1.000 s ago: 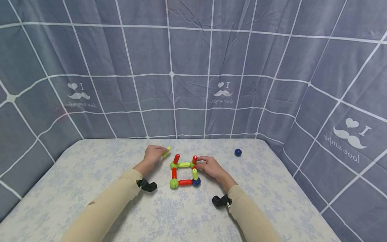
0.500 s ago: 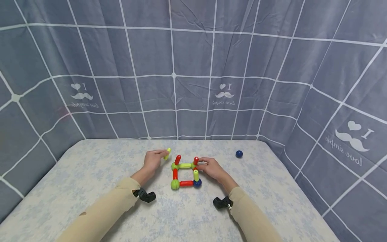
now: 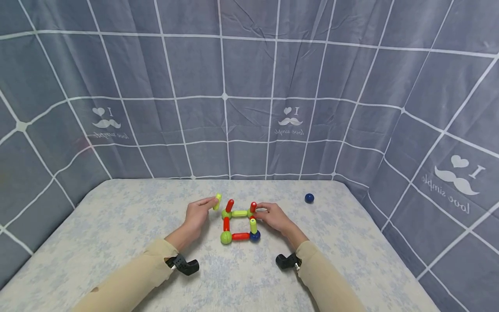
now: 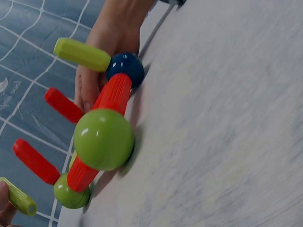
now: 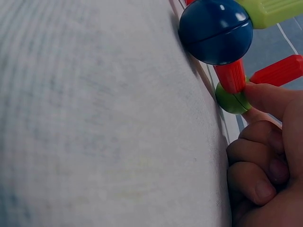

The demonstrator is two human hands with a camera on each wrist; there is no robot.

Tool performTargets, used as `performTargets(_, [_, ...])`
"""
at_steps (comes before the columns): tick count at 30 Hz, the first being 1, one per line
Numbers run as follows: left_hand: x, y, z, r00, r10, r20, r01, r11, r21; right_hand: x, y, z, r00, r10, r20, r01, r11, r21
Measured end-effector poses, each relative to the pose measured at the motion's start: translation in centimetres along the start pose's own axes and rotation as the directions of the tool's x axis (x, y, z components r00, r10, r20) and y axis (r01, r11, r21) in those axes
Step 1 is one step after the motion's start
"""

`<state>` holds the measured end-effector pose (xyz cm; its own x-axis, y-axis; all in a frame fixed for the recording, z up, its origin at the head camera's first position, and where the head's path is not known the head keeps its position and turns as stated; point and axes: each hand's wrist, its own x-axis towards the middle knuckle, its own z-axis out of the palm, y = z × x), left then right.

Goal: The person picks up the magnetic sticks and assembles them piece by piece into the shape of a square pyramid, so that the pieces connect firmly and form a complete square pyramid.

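Observation:
My left hand (image 3: 196, 215) pinches a loose yellow-green magnetic rod (image 3: 217, 202), held nearly upright just left of a square frame of rods and balls. Green balls form three corners, among them the front left ball (image 4: 104, 139) and the back left ball (image 3: 226, 214); a dark blue ball (image 3: 255, 236) is at the front right. Red rods (image 3: 230, 205) stand up from both back corners, and a yellow-green rod (image 3: 253, 226) rises from the blue ball. With thumb and forefinger, my right hand (image 3: 274, 216) grips the back right green ball (image 5: 232, 100); its other fingers are curled.
A loose dark blue ball (image 3: 309, 198) lies at the back right of the table. The table (image 3: 218, 281) has a pale patterned cover. Behind and to the right hangs a grey-blue curtain (image 3: 249, 121) with white lines.
My left hand has come slightly nearer, turning its yellow-green rod more upright beside the frame. The right hand keeps its grip at the back right corner.

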<state>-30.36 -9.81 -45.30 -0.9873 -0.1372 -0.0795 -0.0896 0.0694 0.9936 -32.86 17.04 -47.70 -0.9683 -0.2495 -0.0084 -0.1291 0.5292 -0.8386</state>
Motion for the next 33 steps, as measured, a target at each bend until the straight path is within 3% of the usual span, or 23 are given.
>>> performTargets(14, [-3.7,-0.3,0.2,0.996,-0.047,0.074,0.057,0.99,-0.127,0.0,-0.1,0.0,1.0,-0.007,-0.003,0.007,1.0,-0.006])
performTargets(20, [-4.9,-0.4,0.7,0.991,-0.051,0.124,0.072,0.982,-0.175,0.1,0.0,0.0,1.0,-0.001,-0.005,0.001,1.0,0.003])
performTargets(33, [-6.7,-1.5,1.4,0.985,-0.063,0.162,0.097,0.973,-0.211,0.2,0.0,0.1,1.0,0.007,-0.014,-0.007,1.0,0.0])
